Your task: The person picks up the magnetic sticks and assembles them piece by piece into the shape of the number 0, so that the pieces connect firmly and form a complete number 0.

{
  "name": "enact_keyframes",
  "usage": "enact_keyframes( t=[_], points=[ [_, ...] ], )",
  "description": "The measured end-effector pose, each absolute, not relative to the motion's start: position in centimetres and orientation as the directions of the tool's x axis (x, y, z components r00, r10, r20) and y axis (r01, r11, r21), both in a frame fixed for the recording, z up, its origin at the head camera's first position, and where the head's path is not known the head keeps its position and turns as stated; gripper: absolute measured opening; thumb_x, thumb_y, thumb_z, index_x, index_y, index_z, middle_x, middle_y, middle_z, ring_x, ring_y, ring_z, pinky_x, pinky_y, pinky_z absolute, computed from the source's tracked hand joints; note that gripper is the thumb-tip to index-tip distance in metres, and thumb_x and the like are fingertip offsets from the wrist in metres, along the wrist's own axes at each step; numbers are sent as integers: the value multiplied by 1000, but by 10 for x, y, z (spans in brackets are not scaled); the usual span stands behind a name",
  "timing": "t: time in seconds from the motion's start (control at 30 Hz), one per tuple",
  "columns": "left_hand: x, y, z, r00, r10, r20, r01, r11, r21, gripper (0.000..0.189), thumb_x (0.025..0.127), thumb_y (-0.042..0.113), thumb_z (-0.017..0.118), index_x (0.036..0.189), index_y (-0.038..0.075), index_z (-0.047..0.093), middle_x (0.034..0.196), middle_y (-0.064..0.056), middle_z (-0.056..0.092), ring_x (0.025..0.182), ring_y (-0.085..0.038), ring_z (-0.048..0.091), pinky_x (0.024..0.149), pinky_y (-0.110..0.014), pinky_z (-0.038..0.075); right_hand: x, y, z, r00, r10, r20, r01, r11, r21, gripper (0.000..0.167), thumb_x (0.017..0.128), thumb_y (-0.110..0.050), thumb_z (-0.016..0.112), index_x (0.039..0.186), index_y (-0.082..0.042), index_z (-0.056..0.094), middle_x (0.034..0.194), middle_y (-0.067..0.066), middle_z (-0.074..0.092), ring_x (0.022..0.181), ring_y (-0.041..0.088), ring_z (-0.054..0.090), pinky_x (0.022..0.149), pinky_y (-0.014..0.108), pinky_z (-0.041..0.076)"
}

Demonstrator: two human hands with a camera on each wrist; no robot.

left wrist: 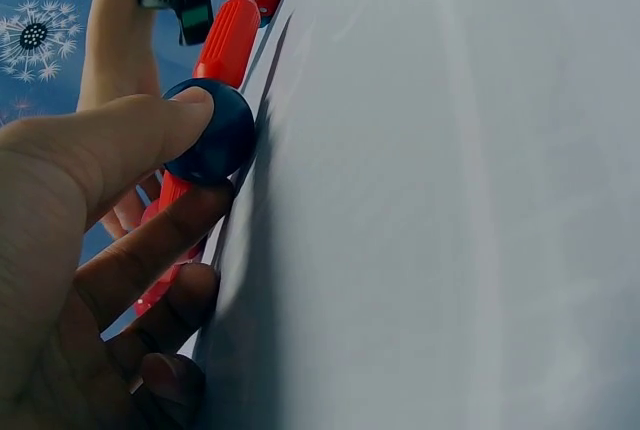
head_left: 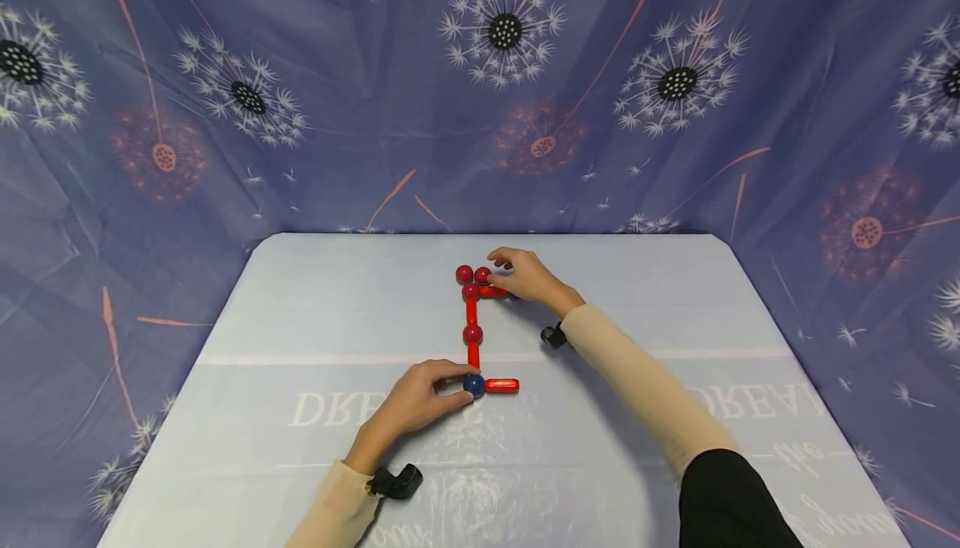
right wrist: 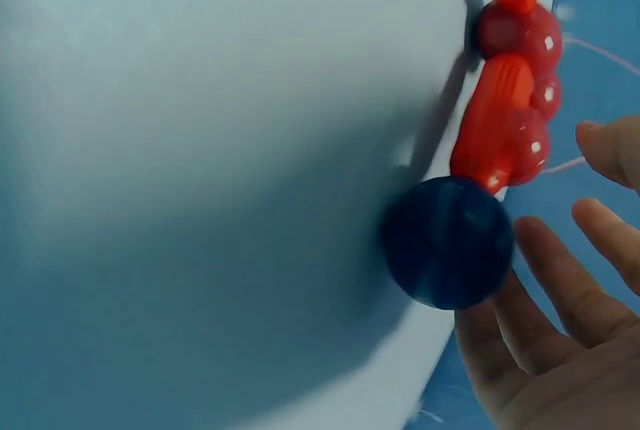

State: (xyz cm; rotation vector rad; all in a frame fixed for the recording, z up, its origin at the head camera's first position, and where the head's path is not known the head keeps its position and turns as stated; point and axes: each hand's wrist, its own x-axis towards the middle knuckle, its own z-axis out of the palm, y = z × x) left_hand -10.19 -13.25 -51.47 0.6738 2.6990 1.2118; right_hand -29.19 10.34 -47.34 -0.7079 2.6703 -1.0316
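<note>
My left hand point(head_left: 422, 398) pinches a blue ball point(head_left: 473, 386) between thumb and fingers at the near end of a chain of red rods and balls. A short red rod point(head_left: 502, 386) extends right from that ball. Two upright rods join through a middle red ball point(head_left: 472, 334) to a far red ball point(head_left: 470, 292), where another red rod point(head_left: 492, 291) points right. My right hand point(head_left: 528, 276) hovers by that rod, its thumb apart from the fingers. In the right wrist view a second blue ball point(right wrist: 448, 242) sits at the rod's end, its far side beside the fingers.
Two red balls, one on the left point(head_left: 464, 274) and one on the right point(head_left: 483, 276), lie just behind the chain. The white table point(head_left: 337, 298) has printed lettering, and a purple dandelion-patterned cloth point(head_left: 360, 115) hangs around it.
</note>
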Motion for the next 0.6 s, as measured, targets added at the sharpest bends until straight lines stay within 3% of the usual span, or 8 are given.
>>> enact_keyframes(
  t=[0.6],
  points=[
    [-102, -132, -514, -905, 422, 49, 318, 597, 737, 35, 89, 25, 81, 124, 26, 76, 119, 7, 75, 94, -11, 62, 82, -26, 52, -307, 99, -496, -884, -467, 14, -352, 645, -678, 38, 96, -23, 70, 131, -6, 68, 120, 16, 70, 111, 29, 66, 101, 46, 52]
  ],
)
